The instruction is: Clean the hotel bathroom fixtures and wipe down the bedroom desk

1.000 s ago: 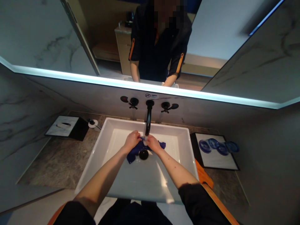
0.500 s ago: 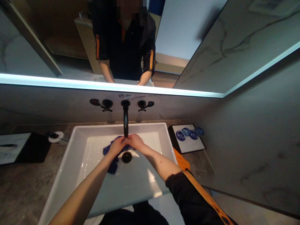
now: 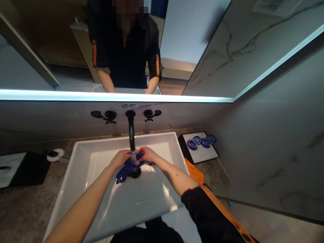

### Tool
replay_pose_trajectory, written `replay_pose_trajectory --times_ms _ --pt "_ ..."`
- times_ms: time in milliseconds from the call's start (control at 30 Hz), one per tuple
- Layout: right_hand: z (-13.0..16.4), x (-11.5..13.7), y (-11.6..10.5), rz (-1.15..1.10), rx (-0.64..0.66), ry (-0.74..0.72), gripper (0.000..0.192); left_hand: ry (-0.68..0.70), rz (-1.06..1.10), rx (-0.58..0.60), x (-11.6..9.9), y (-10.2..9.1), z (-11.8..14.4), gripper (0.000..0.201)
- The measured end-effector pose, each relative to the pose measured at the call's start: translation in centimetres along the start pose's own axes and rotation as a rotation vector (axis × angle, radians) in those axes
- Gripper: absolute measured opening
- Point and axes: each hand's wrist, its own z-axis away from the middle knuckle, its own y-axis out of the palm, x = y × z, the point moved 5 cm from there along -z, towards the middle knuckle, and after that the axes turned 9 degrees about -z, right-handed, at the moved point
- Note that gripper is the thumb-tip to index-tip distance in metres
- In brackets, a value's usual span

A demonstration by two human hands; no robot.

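Both hands meet over the middle of the white sink (image 3: pixel 83 162). The left hand (image 3: pixel 120 158) and right hand (image 3: pixel 148 154) each have their grip clamped on a wet blue cloth (image 3: pixel 129 166), bunched between them. Directly above the grip stands the black tap (image 3: pixel 131 133); just below it, partly under the cloth, lies the dark drain (image 3: pixel 136 173). To the right of the grip, on the counter (image 3: pixel 22 206), an orange cloth (image 3: pixel 195 173) touches the sink's edge, with a framed sign (image 3: pixel 199 148) beyond.
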Motion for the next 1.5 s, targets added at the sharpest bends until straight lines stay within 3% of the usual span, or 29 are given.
replay_pose_trajectory --times_ms 100,233,300,367,467,600,767,867,967,1100,1233,1333,1500 --pt "-2.2 0.8 3.6 0.002 0.020 0.002 0.017 -0.115 -0.036 -0.069 2.1 -2.8 2.4 0.038" --pt "-5.4 2.3 7.8 -0.086 -0.002 -0.001 0.007 -0.302 0.052 -0.316 4.9 -5.9 5.0 0.038" --pt "-6.4 2.6 8.9 -0.103 0.015 0.031 0.008 -0.381 0.160 -0.426 6.2 -6.5 5.8 0.040" --pt "-6.8 2.6 8.7 -0.121 0.024 0.035 0.010 -0.425 0.283 -0.455 7.0 -6.0 5.7 0.043" --pt "-5.7 2.3 6.2 -0.095 0.015 -0.006 0.007 -0.347 0.347 -0.415 5.9 -4.1 3.8 0.038" --pt "-2.4 0.7 0.6 -0.032 -0.040 0.044 0.011 -0.229 0.284 -0.368 2.2 -0.4 -0.3 0.029" --pt "2.0 0.5 -5.9 0.079 -0.191 0.032 0.015 -0.170 0.212 -0.327 -1.8 3.6 -4.3 0.034" --pt "4.4 2.1 -8.0 0.170 -0.210 -0.087 0.017 -0.124 0.154 -0.220 -3.3 4.9 -4.8 0.031" --pt "6.1 3.7 -8.4 0.302 -0.156 -0.192 0.016 -0.085 0.093 -0.117 -3.5 4.9 -3.2 0.029" --pt "7.0 4.8 -7.8 0.442 -0.104 -0.280 0.014 -0.074 0.001 -0.161 -1.4 2.6 1.5 0.035" --pt "6.7 6.4 -7.0 0.517 -0.083 -0.349 0.015 -0.100 -0.249 -0.324 -0.3 -2.0 5.8 0.036" --pt "6.4 8.8 -7.1 0.562 -0.086 -0.429 0.017 -0.166 -0.521 -0.403 -2.3 -6.3 7.6 0.027" --pt "6.2 14.5 -9.4 0.698 -0.156 -0.562 0.022 -0.144 -0.798 -0.430 -8.8 -13.1 8.9 0.023"
